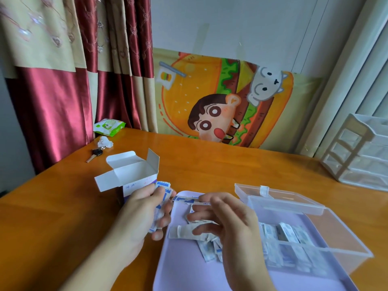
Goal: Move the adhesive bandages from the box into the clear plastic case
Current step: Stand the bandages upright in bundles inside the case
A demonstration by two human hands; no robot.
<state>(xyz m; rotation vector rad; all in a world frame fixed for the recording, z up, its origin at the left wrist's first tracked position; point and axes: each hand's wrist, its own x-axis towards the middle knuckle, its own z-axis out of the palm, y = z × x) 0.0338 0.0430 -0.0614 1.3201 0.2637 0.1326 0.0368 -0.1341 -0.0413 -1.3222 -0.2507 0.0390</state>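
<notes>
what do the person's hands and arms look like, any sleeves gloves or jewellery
Both the left hand and the right hand are bare: no gloves, rings, watch or bracelet show. The forearms are uncovered as far as the bottom edge of the picture, with no sleeve or cuff in view. The fingernails look short and unpainted.

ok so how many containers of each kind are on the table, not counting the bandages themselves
cardboard box, open: 1
clear plastic case, lid open: 1
lilac tray: 1
white drawer unit: 1
green wipes pack: 1
total: 5
</notes>
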